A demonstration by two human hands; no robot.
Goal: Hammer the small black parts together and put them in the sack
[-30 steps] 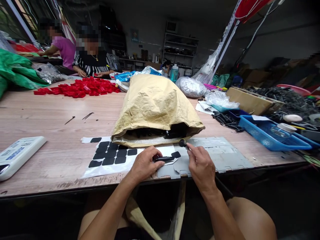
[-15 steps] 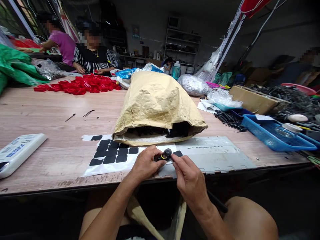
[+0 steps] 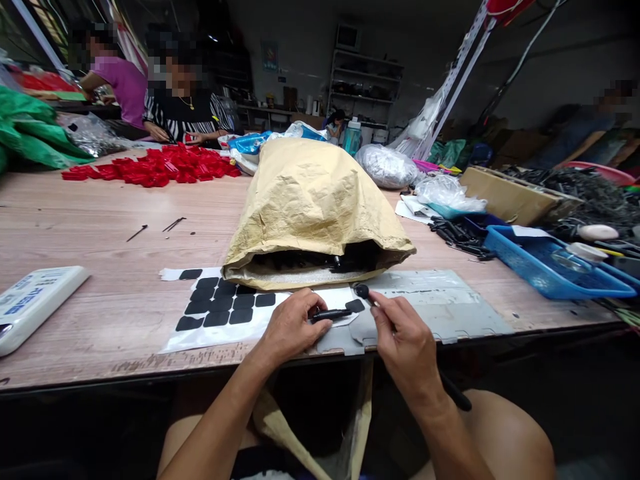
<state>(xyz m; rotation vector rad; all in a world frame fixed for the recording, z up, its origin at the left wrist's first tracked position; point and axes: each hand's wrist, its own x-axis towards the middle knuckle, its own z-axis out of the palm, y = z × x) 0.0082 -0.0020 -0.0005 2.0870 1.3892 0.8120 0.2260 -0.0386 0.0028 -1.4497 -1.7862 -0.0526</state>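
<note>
My left hand is closed on a slim black pen-shaped piece, which points right just above the table edge. Between the fingertips of my right hand is a black stick with a round black head, held apart from that piece. A dark rod shows beyond my right wrist; whether it joins the stick is hidden. Left of my hands lies a white sheet of black rounded-square stickers, and one single black square sits between the hands.
A large tan sack lies open toward me, with dark pieces inside. To the left are a white device and a red heap. A blue basket stands at right. Co-workers sit across the table.
My right hand has moved right, away from my left, carrying the round-headed stick. The black piece in my left hand now shows lengthwise.
</note>
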